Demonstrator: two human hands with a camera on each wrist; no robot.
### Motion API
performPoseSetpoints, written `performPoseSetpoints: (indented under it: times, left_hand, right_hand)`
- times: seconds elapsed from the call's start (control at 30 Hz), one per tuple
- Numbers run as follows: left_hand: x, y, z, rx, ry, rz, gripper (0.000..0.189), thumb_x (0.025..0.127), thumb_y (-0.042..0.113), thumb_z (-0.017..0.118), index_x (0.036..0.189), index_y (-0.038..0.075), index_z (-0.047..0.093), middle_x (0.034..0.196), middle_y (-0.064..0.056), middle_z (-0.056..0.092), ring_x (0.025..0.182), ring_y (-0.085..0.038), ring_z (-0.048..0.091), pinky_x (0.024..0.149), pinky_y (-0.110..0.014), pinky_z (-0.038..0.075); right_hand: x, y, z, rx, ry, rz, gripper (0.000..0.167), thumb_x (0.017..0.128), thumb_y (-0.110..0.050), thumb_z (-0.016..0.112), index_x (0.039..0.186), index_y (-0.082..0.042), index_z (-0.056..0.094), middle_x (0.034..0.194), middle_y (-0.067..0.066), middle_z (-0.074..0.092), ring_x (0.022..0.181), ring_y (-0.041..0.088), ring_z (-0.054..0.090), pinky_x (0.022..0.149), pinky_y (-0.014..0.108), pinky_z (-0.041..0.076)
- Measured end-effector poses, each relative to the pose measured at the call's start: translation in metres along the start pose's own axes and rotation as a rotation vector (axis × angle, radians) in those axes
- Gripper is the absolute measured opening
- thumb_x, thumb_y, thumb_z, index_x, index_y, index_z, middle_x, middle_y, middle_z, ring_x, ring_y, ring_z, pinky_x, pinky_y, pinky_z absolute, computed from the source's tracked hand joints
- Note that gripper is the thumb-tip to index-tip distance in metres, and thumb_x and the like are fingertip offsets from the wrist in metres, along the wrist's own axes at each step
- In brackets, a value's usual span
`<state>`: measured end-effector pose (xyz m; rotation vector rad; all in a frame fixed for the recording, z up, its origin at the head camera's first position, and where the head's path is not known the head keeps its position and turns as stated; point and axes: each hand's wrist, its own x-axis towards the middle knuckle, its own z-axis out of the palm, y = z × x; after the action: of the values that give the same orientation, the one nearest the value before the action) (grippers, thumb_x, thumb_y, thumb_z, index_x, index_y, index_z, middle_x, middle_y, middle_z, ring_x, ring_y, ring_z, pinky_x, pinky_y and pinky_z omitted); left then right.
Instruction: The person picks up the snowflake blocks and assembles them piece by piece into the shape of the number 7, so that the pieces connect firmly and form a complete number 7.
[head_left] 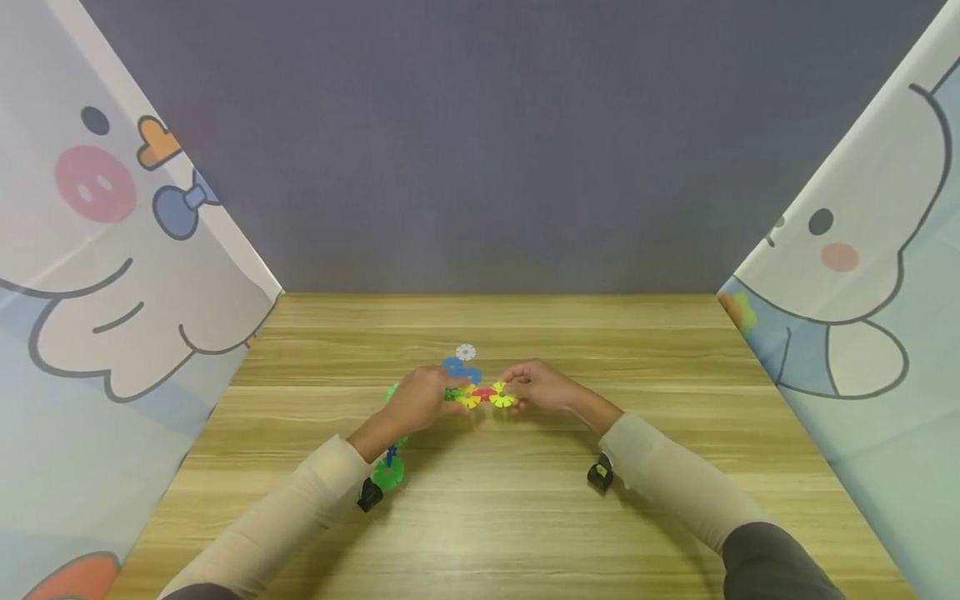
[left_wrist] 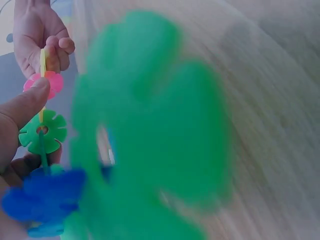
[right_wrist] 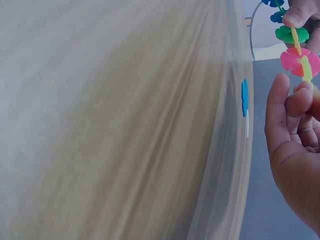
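A chain of slotted plastic snowflake discs runs between both hands above the table. My left hand (head_left: 418, 398) grips the chain near a yellow disc (head_left: 470, 396), with thumb and fingers on its sides. My right hand (head_left: 543, 385) pinches the yellow-green disc (head_left: 502, 395) at the chain's right end. Between the two sits a pink-red disc (right_wrist: 293, 61), edge-on to its neighbours. A green disc (left_wrist: 56, 122) and a blue disc (left_wrist: 45, 195) follow under the left hand in the left wrist view. The chain's other end, with a large green disc (head_left: 388, 473), hangs by the left wrist.
Loose blue discs (head_left: 452, 365) and a white disc (head_left: 466, 352) lie on the wooden table (head_left: 525, 517) just beyond the hands. A grey panel (head_left: 495, 150) rises at the back. Cartoon-printed sheets stand at both sides.
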<state>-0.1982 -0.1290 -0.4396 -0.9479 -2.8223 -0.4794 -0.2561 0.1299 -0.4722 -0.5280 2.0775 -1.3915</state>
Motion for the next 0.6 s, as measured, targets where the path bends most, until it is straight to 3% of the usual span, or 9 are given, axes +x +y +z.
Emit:
performPoseSetpoints:
  times: [0.17, 0.6]
  left_hand:
    - [0.0009, -0.0007, 0.001, -0.003, -0.017, -0.019, 0.051, 0.078, 0.032, 0.086, 0.121, 0.006, 0.074, 0.115, -0.01, 0.076, 0.097, -0.027, 0.075, 0.08, -0.034, 0.063]
    - [-0.0012, -0.004, 0.0029, 0.031, -0.008, 0.017, 0.051, 0.078, 0.033, 0.086, 0.121, 0.009, 0.075, 0.11, -0.008, 0.078, 0.09, -0.023, 0.075, 0.08, -0.033, 0.062]
  right_hand:
    - [-0.0005, 0.0008, 0.0009, 0.008, 0.008, -0.001, 0.025, 0.1, -0.002, 0.058, 0.122, 0.008, 0.063, 0.09, 0.008, 0.066, 0.071, 0.014, 0.066, 0.072, 0.028, 0.061]
    - [-0.0001, -0.0008, 0.004, -0.025, 0.008, 0.015, 0.026, 0.1, -0.004, 0.059, 0.124, 0.006, 0.062, 0.094, 0.01, 0.068, 0.074, 0.016, 0.066, 0.075, 0.031, 0.062]
